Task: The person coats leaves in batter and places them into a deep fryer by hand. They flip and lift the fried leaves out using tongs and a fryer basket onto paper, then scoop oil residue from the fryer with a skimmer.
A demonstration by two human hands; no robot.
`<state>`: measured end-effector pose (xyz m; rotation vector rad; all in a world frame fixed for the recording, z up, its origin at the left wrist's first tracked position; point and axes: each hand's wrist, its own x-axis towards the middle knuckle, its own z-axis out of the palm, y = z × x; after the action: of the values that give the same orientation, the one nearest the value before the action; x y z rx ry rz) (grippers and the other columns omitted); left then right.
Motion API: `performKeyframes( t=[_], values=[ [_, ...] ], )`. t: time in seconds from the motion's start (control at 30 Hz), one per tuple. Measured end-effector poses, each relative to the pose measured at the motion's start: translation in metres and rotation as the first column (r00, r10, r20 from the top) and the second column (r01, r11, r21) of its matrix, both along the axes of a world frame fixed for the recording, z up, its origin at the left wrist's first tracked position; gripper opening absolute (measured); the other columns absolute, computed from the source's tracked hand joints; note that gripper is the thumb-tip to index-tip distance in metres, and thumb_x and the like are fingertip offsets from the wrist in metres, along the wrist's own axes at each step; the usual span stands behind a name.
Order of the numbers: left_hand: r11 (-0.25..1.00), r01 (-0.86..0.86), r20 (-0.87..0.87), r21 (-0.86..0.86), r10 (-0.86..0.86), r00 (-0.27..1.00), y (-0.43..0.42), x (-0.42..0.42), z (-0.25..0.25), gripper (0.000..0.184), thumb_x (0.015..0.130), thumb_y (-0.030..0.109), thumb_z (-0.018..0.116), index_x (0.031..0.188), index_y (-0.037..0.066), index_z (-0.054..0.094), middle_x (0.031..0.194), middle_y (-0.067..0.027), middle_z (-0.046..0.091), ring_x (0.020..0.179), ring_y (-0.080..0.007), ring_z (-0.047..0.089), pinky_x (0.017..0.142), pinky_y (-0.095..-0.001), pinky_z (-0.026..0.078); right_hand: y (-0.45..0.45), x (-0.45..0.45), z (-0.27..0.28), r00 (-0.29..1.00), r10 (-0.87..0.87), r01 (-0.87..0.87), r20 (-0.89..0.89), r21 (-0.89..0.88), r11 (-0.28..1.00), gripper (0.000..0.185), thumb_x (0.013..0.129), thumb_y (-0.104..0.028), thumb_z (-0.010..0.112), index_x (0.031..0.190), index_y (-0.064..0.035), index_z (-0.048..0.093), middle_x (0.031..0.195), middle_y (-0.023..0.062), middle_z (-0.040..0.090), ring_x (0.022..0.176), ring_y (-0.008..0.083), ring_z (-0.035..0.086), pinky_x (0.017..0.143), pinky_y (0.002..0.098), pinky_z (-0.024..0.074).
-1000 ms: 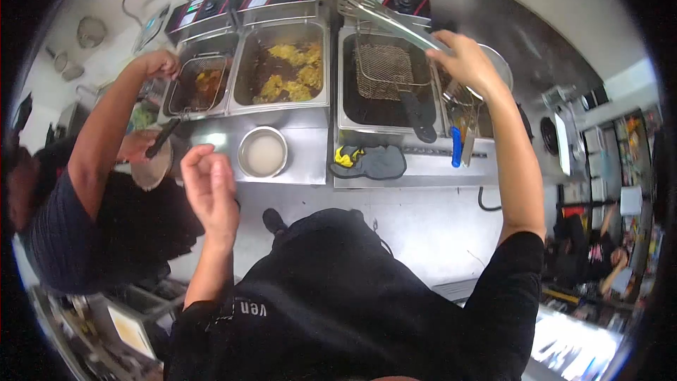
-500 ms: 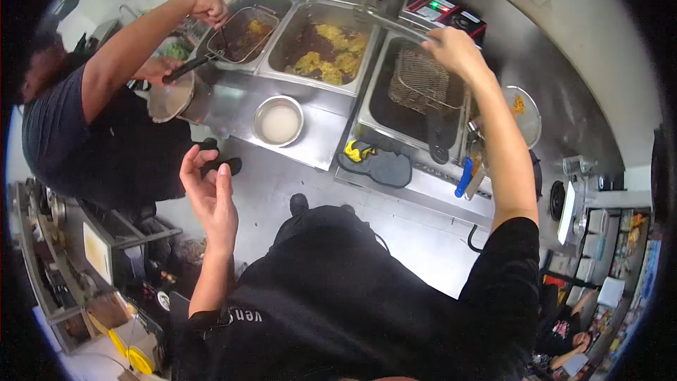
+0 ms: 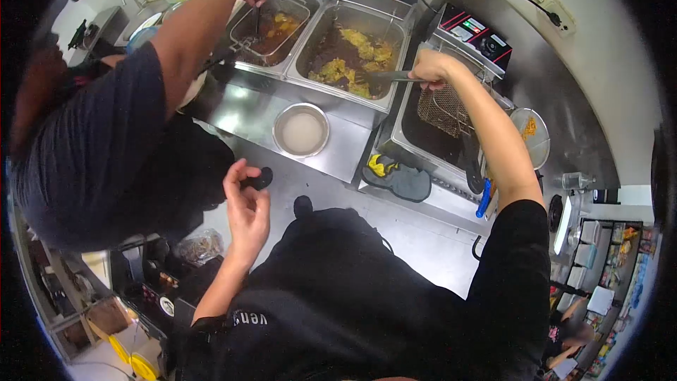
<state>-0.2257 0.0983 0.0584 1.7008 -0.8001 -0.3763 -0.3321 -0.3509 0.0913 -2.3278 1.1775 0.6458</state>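
Observation:
My right hand (image 3: 431, 69) is closed on metal tongs (image 3: 389, 76), whose tips reach into the middle fryer (image 3: 400, 92) beside yellow battered food (image 3: 337, 70). Fingers curled and apart, my left hand (image 3: 247, 204) is raised above the floor with nothing in it. It is nearest to a steel bowl of whitish liquid (image 3: 302, 130) on the counter. Below my right forearm, an empty wire basket (image 3: 438, 107) sits in the right fryer. Another basket (image 3: 240, 41), with orange-yellow food, is in the left fryer.
A co-worker (image 3: 106, 148) stands at the left, one hand over the left fryer. A black and yellow cloth item (image 3: 398, 178) lies at the counter's front edge. Right of the right fryer are a blue handle (image 3: 484, 197) and a strainer (image 3: 530, 137) with orange bits.
The tongs have moved from above the right fryer down to the food in the middle one. The view has turned, and the co-worker has leaned closer to the left fryer.

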Motion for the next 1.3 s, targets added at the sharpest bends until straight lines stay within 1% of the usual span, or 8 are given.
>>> performKeyframes(
  t=[0.17, 0.4, 0.67, 0.77, 0.87, 1.03, 1.1, 1.3],
  values=[
    [0.995, 0.091, -0.113, 0.029, -0.087, 0.990, -0.004, 0.022, -0.006, 0.059, 0.081, -0.010, 0.050, 0.137, 0.001, 0.031, 0.116, -0.0124, 0.047, 0.064, -0.0058, 0.045, 0.061, -0.0198, 0.041, 0.011, 0.029, 0.017, 0.992, -0.062, 0.061, -0.111, -0.009, 0.998, 0.028, 0.087, -0.022, 0.062, 0.076, 0.0032, 0.064, 0.067, 0.0098, 0.065, 0.049, 0.0183, 0.058, 0.044, 0.0330, 0.0478],
    [0.970, 0.212, -0.150, 0.117, -0.193, 0.970, -0.017, 0.043, -0.016, 0.054, 0.086, -0.005, 0.053, 0.136, 0.003, 0.034, 0.112, -0.0087, 0.049, 0.067, -0.0042, 0.043, 0.061, -0.0185, 0.040, -0.033, 0.036, -0.009, 0.977, -0.041, 0.081, -0.209, 0.189, 0.979, 0.023, 0.089, -0.022, 0.061, 0.086, 0.0006, 0.065, 0.073, 0.0072, 0.066, 0.052, 0.0177, 0.058, 0.045, 0.0324, 0.0474],
    [0.988, 0.077, -0.170, 0.137, -0.053, 0.984, -0.022, 0.014, -0.018, 0.053, 0.085, -0.005, 0.057, 0.133, 0.001, 0.034, 0.108, -0.0097, 0.051, 0.062, -0.0043, 0.046, 0.055, -0.0189, 0.039, -0.077, 0.006, -0.024, 0.999, -0.042, 0.051, -0.033, 0.383, 0.922, 0.018, 0.085, -0.016, 0.064, 0.100, -0.0048, 0.066, 0.083, 0.0069, 0.068, 0.058, 0.0176, 0.058, 0.048, 0.0341, 0.0490],
    [0.992, 0.034, -0.123, 0.125, -0.018, 0.992, -0.024, -0.007, -0.022, 0.054, 0.085, -0.005, 0.057, 0.133, 0.002, 0.035, 0.109, -0.0100, 0.051, 0.061, -0.0045, 0.046, 0.054, -0.0189, 0.039, -0.074, 0.005, -0.022, 0.997, -0.074, 0.058, 0.032, 0.359, 0.931, 0.018, 0.086, -0.015, 0.066, 0.101, -0.0052, 0.068, 0.078, 0.0051, 0.067, 0.052, 0.0126, 0.057, 0.043, 0.0265, 0.0460],
    [0.986, -0.001, -0.129, 0.166, 0.023, 0.991, -0.028, -0.028, -0.018, 0.053, 0.086, -0.005, 0.057, 0.134, 0.001, 0.035, 0.109, -0.0105, 0.051, 0.058, -0.0049, 0.046, 0.053, -0.0191, 0.039, -0.076, 0.005, -0.016, 0.999, -0.029, 0.012, 0.045, 0.332, 0.943, 0.016, 0.085, -0.012, 0.065, 0.099, -0.0046, 0.067, 0.078, 0.0054, 0.068, 0.058, 0.0165, 0.058, 0.047, 0.0332, 0.0480],
    [0.982, -0.032, -0.121, 0.189, 0.055, 0.991, -0.033, -0.054, -0.020, 0.051, 0.089, 0.000, 0.056, 0.135, 0.003, 0.034, 0.109, -0.0080, 0.052, 0.060, -0.0037, 0.041, 0.053, -0.0183, 0.036, -0.073, -0.005, 0.005, 0.995, 0.040, -0.061, 0.089, 0.252, 0.966, 0.017, 0.084, -0.010, 0.065, 0.100, -0.0049, 0.068, 0.075, 0.0048, 0.067, 0.056, 0.0156, 0.057, 0.047, 0.0319, 0.0472],
    [0.985, -0.020, -0.110, 0.173, 0.039, 0.993, -0.036, -0.059, -0.023, 0.051, 0.089, 0.000, 0.056, 0.135, 0.003, 0.034, 0.110, -0.0083, 0.052, 0.060, -0.0037, 0.041, 0.052, -0.0183, 0.036, -0.073, -0.018, 0.020, 0.985, 0.093, -0.121, 0.147, 0.200, 0.972, 0.020, 0.084, -0.010, 0.065, 0.102, -0.0048, 0.069, 0.075, 0.0040, 0.067, 0.054, 0.0134, 0.056, 0.047, 0.0297, 0.0468],
    [0.994, 0.011, -0.097, 0.109, -0.001, 0.995, -0.050, -0.062, -0.024, 0.052, 0.086, -0.003, 0.058, 0.132, -0.001, 0.034, 0.110, -0.0118, 0.053, 0.055, -0.0054, 0.046, 0.051, -0.0205, 0.039, -0.066, -0.081, 0.094, 0.969, 0.036, -0.065, 0.244, 0.111, 0.992, 0.019, 0.086, -0.012, 0.062, 0.102, -0.0046, 0.069, 0.074, 0.0001, 0.064, 0.055, 0.0067, 0.052, 0.046, 0.0216, 0.0435]
  ],
)
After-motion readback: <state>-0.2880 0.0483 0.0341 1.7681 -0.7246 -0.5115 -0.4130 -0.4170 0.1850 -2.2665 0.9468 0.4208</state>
